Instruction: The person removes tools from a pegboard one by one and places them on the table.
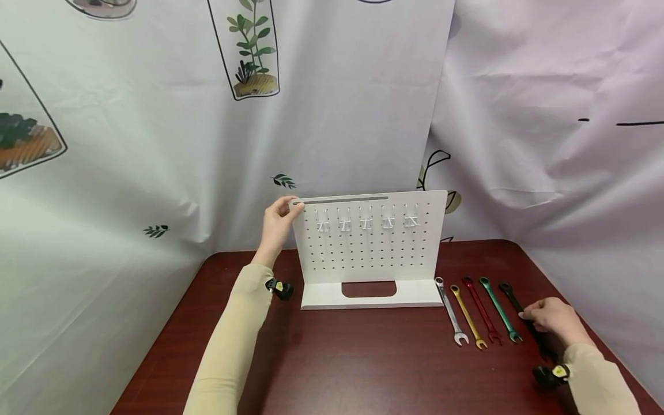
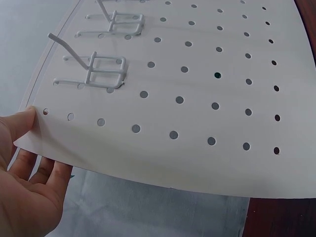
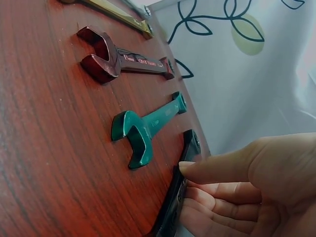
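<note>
My left hand [image 1: 277, 226] grips the upper left corner of a white pegboard [image 1: 363, 248], thumb on its front and fingers behind. A row of several white wire hooks [image 2: 106, 71] is fixed across the pegboard's upper part, with nothing hanging on them. At the table's right side my right hand [image 1: 556, 318] pinches the shank of a black wrench [image 3: 170, 202] between thumb and fingers. Left of it lie a green wrench [image 3: 143, 131], a red wrench [image 3: 126, 61], a gold wrench [image 1: 468, 316] and a silver wrench [image 1: 451, 311], side by side.
The pegboard stands upright on a flat white base [image 1: 321, 297] with a cut-out slot. Dark red wood covers the table [image 1: 363, 357]. Behind and beside it hangs a white cloth [image 1: 353, 115] printed with plants.
</note>
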{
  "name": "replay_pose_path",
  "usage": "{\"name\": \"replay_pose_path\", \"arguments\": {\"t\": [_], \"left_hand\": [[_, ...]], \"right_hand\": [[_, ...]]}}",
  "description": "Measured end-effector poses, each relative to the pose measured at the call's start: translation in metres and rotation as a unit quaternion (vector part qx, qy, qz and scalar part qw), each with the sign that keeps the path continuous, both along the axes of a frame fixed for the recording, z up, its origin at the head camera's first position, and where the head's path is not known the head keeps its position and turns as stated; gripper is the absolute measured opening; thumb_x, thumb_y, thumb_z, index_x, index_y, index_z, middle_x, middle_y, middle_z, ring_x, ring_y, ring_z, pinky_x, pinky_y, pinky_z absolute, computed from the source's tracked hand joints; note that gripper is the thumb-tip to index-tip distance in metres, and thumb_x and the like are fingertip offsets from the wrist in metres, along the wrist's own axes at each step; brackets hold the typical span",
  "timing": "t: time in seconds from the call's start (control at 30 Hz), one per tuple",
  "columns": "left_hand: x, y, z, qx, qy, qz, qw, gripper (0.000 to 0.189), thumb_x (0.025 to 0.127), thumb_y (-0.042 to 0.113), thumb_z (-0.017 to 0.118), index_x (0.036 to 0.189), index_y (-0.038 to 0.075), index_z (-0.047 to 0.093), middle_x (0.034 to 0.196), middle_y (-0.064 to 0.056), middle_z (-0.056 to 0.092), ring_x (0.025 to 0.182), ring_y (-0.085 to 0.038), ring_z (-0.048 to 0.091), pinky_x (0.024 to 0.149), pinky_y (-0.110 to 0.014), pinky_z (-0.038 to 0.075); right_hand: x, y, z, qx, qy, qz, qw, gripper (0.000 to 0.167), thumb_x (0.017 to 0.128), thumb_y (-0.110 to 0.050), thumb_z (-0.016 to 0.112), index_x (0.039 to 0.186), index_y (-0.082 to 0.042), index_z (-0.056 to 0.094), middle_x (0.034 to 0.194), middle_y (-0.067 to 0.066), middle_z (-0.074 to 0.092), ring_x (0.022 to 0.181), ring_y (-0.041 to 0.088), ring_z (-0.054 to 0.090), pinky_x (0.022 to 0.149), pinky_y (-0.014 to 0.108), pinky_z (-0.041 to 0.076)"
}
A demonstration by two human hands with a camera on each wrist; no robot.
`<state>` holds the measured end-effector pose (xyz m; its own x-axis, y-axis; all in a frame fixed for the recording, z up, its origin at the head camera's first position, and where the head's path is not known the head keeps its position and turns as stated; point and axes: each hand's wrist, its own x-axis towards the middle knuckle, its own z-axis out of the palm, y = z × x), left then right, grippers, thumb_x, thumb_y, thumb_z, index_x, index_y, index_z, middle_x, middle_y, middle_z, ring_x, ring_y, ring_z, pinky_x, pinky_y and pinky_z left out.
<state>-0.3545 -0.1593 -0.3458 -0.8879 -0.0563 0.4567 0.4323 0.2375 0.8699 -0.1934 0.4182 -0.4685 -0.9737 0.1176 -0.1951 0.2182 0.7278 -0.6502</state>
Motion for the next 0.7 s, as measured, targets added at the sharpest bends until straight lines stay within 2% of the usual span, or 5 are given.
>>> {"name": "replay_pose_path", "arguments": {"t": [0.27,0.37,0.5,0.57,0.7], "left_hand": [[-0.003,0.004,-0.001,-0.025,0.001,-0.004,0.9997,0.041,0.097,0.033,0.070,0.131,0.010,0.065,0.096,-0.008,0.062,0.084,-0.020,0.050,0.074,-0.034,0.039],[-0.002,0.001,0.000,-0.044,0.015,-0.006,0.9989,0.050,0.099,0.036,0.066,0.141,0.010,0.057,0.116,-0.014,0.063,0.100,-0.024,0.057,0.086,-0.039,0.046],[0.004,-0.007,0.007,-0.071,0.073,0.021,0.9945,0.050,0.102,0.033,0.062,0.144,0.007,0.052,0.136,-0.015,0.059,0.123,-0.032,0.057,0.102,-0.047,0.045],[0.011,-0.013,0.013,-0.099,0.131,0.051,0.9851,0.047,0.103,0.028,0.061,0.142,0.003,0.053,0.135,-0.017,0.060,0.124,-0.034,0.057,0.105,-0.047,0.043],[0.030,-0.024,0.027,-0.186,0.255,0.123,0.9409,0.046,0.101,0.020,0.064,0.141,0.000,0.054,0.139,-0.019,0.057,0.130,-0.037,0.052,0.108,-0.050,0.038]], "right_hand": [[-0.002,0.002,0.007,0.006,0.012,-0.001,0.9999,0.032,0.096,-0.018,0.062,0.102,0.014,0.068,0.084,0.010,0.071,0.075,0.018,0.063,0.066,0.037,0.053],[-0.006,-0.002,0.017,0.046,0.060,0.005,0.9971,0.043,0.098,-0.027,0.063,0.110,0.014,0.066,0.083,0.009,0.069,0.076,0.023,0.062,0.067,0.040,0.049],[-0.011,-0.016,0.037,0.081,0.166,0.000,0.9828,0.047,0.102,-0.033,0.059,0.119,0.011,0.065,0.106,0.033,0.066,0.094,0.050,0.061,0.076,0.055,0.047],[-0.012,-0.026,0.052,0.082,0.225,-0.017,0.9708,0.045,0.103,-0.033,0.059,0.122,0.007,0.065,0.117,0.037,0.062,0.100,0.056,0.058,0.075,0.055,0.046],[-0.012,-0.054,0.088,0.053,0.360,-0.073,0.9285,0.039,0.101,-0.031,0.063,0.126,-0.003,0.068,0.119,0.025,0.067,0.087,0.002,0.066,0.071,0.023,0.046]]}}
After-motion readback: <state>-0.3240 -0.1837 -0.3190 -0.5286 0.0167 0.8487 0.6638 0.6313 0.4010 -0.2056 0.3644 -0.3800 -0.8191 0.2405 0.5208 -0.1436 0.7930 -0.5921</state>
